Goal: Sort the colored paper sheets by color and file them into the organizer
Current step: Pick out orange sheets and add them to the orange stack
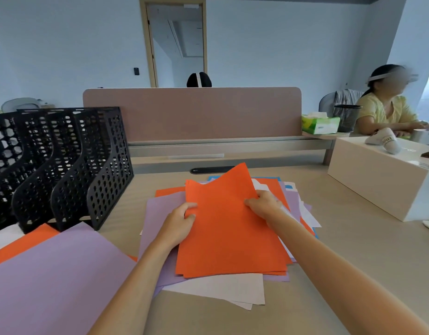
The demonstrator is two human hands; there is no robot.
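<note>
A loose pile of coloured paper [210, 290] lies in the middle of the desk: orange, purple, white and blue sheets. On top, both hands hold a bundle of orange sheets [230, 235] with its far edge lifted. My left hand [181, 220] pinches its left edge, and my right hand [265, 203] grips its right edge. The black perforated organizer [71, 163] stands upright at the left, its slots facing me. In front of it lie sorted purple sheets [54, 279], over orange sheets [22, 245] and a white sheet [6, 235].
A pink divider panel [191, 112] closes the desk's far side. A large white box [382, 175] stands at the right, with a tissue box [321, 123] and mesh cup [347, 117] behind. A seated person [387, 102] is at far right, another head beyond the divider.
</note>
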